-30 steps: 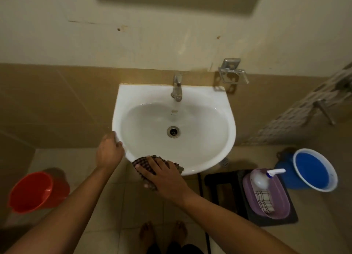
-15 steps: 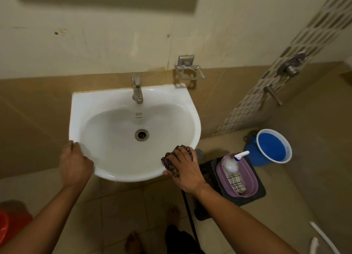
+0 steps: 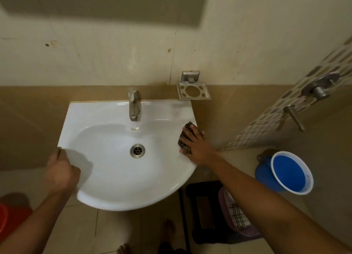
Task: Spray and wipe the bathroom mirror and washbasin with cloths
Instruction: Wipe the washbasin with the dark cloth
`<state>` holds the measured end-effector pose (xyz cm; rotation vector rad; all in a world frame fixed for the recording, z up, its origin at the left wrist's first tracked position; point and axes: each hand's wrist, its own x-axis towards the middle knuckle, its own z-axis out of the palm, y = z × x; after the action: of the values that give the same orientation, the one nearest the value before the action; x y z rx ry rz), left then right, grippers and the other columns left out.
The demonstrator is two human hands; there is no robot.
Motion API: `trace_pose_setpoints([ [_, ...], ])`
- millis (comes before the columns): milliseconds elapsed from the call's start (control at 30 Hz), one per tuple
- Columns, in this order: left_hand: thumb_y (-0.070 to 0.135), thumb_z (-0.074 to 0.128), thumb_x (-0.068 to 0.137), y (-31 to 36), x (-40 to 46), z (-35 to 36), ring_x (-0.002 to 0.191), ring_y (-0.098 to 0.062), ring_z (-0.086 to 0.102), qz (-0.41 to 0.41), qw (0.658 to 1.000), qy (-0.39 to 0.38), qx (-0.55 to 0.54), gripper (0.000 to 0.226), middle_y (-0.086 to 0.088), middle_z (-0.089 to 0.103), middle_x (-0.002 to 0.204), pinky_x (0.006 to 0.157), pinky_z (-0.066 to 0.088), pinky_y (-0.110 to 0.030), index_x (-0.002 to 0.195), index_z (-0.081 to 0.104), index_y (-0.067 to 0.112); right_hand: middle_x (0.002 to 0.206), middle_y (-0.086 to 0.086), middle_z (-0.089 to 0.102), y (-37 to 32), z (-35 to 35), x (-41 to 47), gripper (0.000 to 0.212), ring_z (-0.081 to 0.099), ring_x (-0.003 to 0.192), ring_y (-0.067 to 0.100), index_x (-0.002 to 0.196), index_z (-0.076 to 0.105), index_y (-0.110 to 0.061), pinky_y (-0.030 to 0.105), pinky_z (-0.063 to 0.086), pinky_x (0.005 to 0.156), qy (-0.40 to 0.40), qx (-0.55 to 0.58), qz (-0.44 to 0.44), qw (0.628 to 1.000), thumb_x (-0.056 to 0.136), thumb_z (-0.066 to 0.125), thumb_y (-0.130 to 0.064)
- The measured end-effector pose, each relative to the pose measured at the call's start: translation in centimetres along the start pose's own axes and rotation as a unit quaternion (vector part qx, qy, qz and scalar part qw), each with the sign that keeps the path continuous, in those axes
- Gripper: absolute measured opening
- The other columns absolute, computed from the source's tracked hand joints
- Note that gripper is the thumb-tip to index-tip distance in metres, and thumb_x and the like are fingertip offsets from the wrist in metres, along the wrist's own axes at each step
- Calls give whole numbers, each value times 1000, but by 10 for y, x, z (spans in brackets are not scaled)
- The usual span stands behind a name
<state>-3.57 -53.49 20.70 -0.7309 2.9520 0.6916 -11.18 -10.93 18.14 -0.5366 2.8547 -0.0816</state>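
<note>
Bathroom washbasin (image 3: pixel 114 173) white; cloth (image 3: pixel 182 140) dark-checked.

1. Dim, warm yellowish light; broad dark shadow across upper cream wall (image 3: pixel 114 8).
2. Soft glare streaks on glossy white ceramic washbasin (image 3: pixel 118 179); grey shadow beside motion-blurred left hand (image 3: pixel 62 174).
3. Wide-angle bending toward edges.

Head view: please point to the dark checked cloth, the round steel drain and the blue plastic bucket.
Dark checked cloth (image 3: pixel 182 140), head view, its left edge.
Round steel drain (image 3: pixel 137 150), head view, its centre.
Blue plastic bucket (image 3: pixel 262 168), head view, outer wall.
</note>
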Motion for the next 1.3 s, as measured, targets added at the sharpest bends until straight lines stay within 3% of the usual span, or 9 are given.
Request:
trace_pose_setpoints([
  [200, -6, 53, 79, 6, 0, 1, 128, -51, 43, -25, 999, -10, 22, 71, -25, 29, 154, 103, 41, -60, 147, 31, -5, 164, 3, -10, 10, -19, 71, 74, -16, 149, 29, 155, 4, -34, 58, -2, 119, 39, -55, -45, 997, 95, 40, -58],
  [467, -4, 52, 79, 4, 7, 3, 123, -50, 48, -42, 997, -26, 57, 68, -22, 33, 152, 98, 45, -61, 145, 35, -2, 164, 3, 7, -69, -14, 142, 76, -1, 151, 27, 154, 16, -31, 55, 2, 119, 62, -23, -170, 983, 92, 54, -50],
  [633, -9, 53, 78, -2, 18, -2, 128, -47, 42, 26, 997, -17, 76, 67, -25, 39, 147, 99, 45, -62, 143, 35, -5, 161, 2, 23, -49, -5, 137, 73, 14, 150, 27, 151, 27, -33, 53, 10, 118, 127, -28, -205, 970, 88, 63, -22],
  [900, -1, 44, 69, -11, 60, -19, 118, -50, 48, 115, 991, -8, 64, 66, -33, 48, 135, 101, 44, -57, 135, 44, -12, 159, 13, 26, -64, 26, 88, 78, 19, 148, 34, 151, 32, -20, 56, 17, 118, 223, 35, 73, 971, 81, 65, -9],
  [967, -6, 47, 72, -15, 65, -16, 124, -49, 46, 130, 990, -15, 56, 65, -30, 45, 140, 105, 42, -56, 137, 43, -10, 160, 18, 19, -108, 37, 86, 68, 10, 148, 39, 152, 30, -15, 58, 16, 116, 252, 156, 198, 935, 90, 57, -11],
  [1033, -13, 50, 75, -19, 67, -13, 132, -46, 41, 127, 991, -24, 45, 66, -27, 41, 147, 110, 38, -53, 141, 41, -8, 162, 19, 7, -146, 37, 98, 63, 1, 148, 40, 153, 23, -13, 54, 16, 115, 264, 351, 314, 842, 97, 52, -16],
  [1167, -14, 51, 77, -25, 69, -14, 137, -43, 38, 142, 988, -45, 47, 70, -24, 37, 152, 112, 38, -52, 145, 37, -5, 161, 13, 10, -187, -27, 142, 74, 26, 143, 37, 156, -1, -18, 43, 36, 109, 254, 697, 484, 464, 101, 47, -34],
  [1233, -12, 50, 78, -30, 74, -15, 138, -42, 37, 149, 986, -56, 40, 70, -22, 35, 154, 111, 38, -50, 146, 36, -4, 161, 12, 10, -202, -37, 163, 81, 27, 143, 33, 155, -5, -14, 39, 38, 99, 217, 722, 500, 425, 100, 46, -42],
  [1300, -12, 49, 77, -35, 77, -13, 138, -41, 39, 152, 986, -59, 33, 69, -21, 35, 154, 109, 41, -51, 145, 38, -4, 160, 14, 15, -223, -29, 167, 74, 26, 143, 33, 155, 8, -13, 45, 34, 109, 159, 720, 474, 482, 99, 41, -48],
])
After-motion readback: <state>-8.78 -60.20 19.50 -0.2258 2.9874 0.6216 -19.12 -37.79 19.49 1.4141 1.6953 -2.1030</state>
